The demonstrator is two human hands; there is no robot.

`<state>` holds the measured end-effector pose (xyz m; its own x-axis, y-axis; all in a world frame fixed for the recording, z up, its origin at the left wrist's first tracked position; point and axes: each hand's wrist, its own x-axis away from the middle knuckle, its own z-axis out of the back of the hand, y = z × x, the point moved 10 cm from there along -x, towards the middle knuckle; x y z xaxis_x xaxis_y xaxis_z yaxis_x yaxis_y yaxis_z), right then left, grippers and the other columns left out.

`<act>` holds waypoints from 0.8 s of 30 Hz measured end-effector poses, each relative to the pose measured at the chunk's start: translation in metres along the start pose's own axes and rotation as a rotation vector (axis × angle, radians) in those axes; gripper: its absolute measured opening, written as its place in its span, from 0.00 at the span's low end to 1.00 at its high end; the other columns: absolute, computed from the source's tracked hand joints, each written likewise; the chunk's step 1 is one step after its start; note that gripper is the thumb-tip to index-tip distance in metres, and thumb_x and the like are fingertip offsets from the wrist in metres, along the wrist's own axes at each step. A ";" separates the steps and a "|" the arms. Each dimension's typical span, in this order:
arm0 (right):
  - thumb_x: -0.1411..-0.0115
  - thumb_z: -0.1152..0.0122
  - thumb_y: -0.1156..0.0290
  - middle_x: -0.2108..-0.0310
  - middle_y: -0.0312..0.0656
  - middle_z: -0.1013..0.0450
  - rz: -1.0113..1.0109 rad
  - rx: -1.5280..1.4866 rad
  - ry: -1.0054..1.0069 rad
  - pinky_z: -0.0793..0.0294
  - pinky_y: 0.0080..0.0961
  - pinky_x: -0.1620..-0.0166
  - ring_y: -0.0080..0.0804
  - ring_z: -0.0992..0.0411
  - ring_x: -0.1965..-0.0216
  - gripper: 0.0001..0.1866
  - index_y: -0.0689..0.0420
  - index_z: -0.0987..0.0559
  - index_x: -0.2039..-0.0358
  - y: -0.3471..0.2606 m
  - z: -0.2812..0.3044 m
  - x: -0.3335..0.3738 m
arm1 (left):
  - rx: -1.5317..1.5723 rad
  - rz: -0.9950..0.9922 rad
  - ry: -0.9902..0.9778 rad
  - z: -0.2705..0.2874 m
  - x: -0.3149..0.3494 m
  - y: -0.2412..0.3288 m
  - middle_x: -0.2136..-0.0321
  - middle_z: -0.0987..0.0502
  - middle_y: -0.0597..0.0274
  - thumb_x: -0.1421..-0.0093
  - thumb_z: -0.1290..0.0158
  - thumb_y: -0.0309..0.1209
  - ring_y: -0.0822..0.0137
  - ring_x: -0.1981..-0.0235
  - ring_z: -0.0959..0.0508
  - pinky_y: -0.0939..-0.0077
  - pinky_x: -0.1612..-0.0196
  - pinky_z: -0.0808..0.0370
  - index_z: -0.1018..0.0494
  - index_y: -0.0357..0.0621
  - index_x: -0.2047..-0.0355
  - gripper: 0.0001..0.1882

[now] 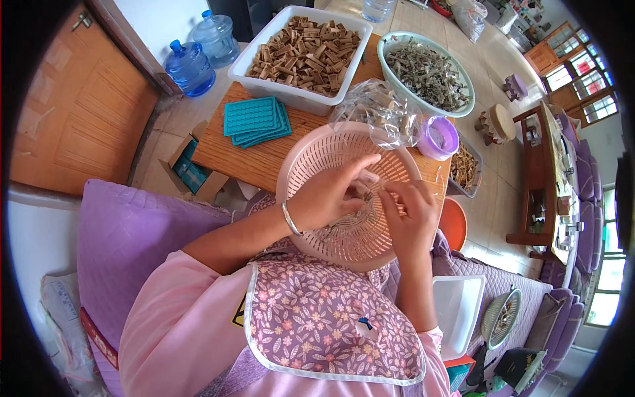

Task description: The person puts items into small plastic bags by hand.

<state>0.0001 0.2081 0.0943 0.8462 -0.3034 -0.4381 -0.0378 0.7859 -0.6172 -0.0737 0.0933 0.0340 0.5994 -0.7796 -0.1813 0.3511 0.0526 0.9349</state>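
Observation:
Over a pink slotted basket point(299, 169) on my lap, my two hands almost meet. My left hand point(331, 195), with a silver bangle at the wrist, is curled round a small clear plastic piece point(368, 177). At that piece's right end my right hand point(411, 210) makes a pinch; what lies between its fingertips is too small to tell. Thin clear and greyish bits lie in the basket below, partly hidden by my hands. A clear plastic bag point(374, 112) with brownish pieces rests beyond the basket's far rim, beside a small purple tub point(439, 137).
On the wooden table point(228, 155) stand a white bin point(291, 92) of brown folded pieces, a pale green basin point(471, 99) of greyish strips and stacked teal trays point(254, 119). An orange-red basin point(452, 223) and a white container point(461, 311) sit to my right.

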 end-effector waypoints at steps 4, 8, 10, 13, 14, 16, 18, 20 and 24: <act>0.52 0.32 0.77 0.72 0.40 0.28 0.170 0.092 -0.003 0.28 0.33 0.68 0.37 0.28 0.72 0.07 0.56 0.19 0.70 -0.022 -0.017 -0.003 | -0.143 0.034 -0.017 0.001 0.004 0.004 0.57 0.21 0.53 0.47 0.39 0.22 0.62 0.62 0.19 0.70 0.57 0.22 0.48 0.49 0.33 0.44; 0.53 0.35 0.79 0.73 0.39 0.29 0.222 0.252 -0.052 0.28 0.35 0.67 0.39 0.28 0.71 0.06 0.57 0.20 0.72 -0.025 -0.027 -0.002 | -0.262 0.025 -0.043 -0.004 0.009 0.005 0.58 0.20 0.54 0.48 0.39 0.23 0.59 0.62 0.18 0.67 0.57 0.22 0.49 0.50 0.32 0.45; 0.54 0.36 0.78 0.72 0.40 0.29 0.199 0.221 -0.078 0.29 0.35 0.66 0.39 0.29 0.70 0.07 0.57 0.22 0.72 -0.020 -0.030 -0.001 | -0.276 -0.036 -0.024 -0.006 0.013 0.011 0.59 0.20 0.54 0.49 0.38 0.24 0.57 0.62 0.18 0.67 0.57 0.22 0.50 0.51 0.32 0.47; 0.56 0.37 0.80 0.72 0.42 0.30 0.127 0.125 -0.002 0.30 0.35 0.66 0.40 0.30 0.69 0.07 0.58 0.24 0.74 -0.006 -0.018 -0.003 | -0.188 0.028 -0.054 -0.006 0.013 0.013 0.57 0.20 0.54 0.49 0.38 0.22 0.60 0.59 0.18 0.69 0.56 0.21 0.50 0.50 0.32 0.46; 0.57 0.38 0.82 0.72 0.43 0.31 0.084 0.049 0.086 0.30 0.34 0.66 0.40 0.30 0.70 0.08 0.58 0.25 0.74 0.002 -0.007 -0.003 | -0.185 0.034 -0.053 -0.007 0.015 0.012 0.57 0.20 0.54 0.49 0.38 0.22 0.60 0.59 0.18 0.69 0.56 0.21 0.50 0.50 0.32 0.46; 0.51 0.42 0.86 0.71 0.42 0.29 -0.124 -0.141 0.270 0.32 0.25 0.70 0.29 0.32 0.74 0.07 0.60 0.26 0.73 0.037 0.023 -0.002 | 0.017 0.122 -0.110 -0.015 0.019 0.003 0.53 0.22 0.54 0.48 0.39 0.20 0.64 0.55 0.20 0.72 0.54 0.22 0.49 0.47 0.33 0.45; 0.48 0.44 0.86 0.71 0.42 0.29 -0.268 -0.335 0.342 0.32 0.22 0.71 0.24 0.32 0.75 0.07 0.59 0.27 0.71 0.057 0.031 0.003 | 0.166 0.148 -0.068 -0.013 0.022 -0.010 0.51 0.23 0.53 0.47 0.39 0.20 0.66 0.54 0.21 0.74 0.53 0.22 0.48 0.44 0.34 0.43; 0.45 0.50 0.88 0.72 0.41 0.30 -0.469 -1.054 0.138 0.33 0.17 0.71 0.19 0.34 0.76 0.09 0.57 0.28 0.69 0.066 -0.004 0.013 | 0.317 0.170 -0.021 -0.010 0.022 -0.023 0.49 0.25 0.52 0.46 0.39 0.19 0.68 0.52 0.22 0.75 0.51 0.23 0.48 0.42 0.34 0.42; 0.47 0.57 0.89 0.71 0.41 0.32 -0.484 -1.248 -0.010 0.34 0.15 0.71 0.20 0.37 0.77 0.11 0.58 0.31 0.69 0.061 -0.031 0.050 | 0.515 0.224 0.031 -0.015 0.022 -0.029 0.47 0.27 0.51 0.44 0.40 0.19 0.69 0.53 0.23 0.74 0.51 0.23 0.44 0.38 0.39 0.35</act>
<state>0.0234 0.2242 0.0149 0.9157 -0.4017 -0.0055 -0.1875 -0.4151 -0.8902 -0.0601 0.0840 -0.0011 0.6422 -0.7656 0.0376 -0.1793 -0.1023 0.9785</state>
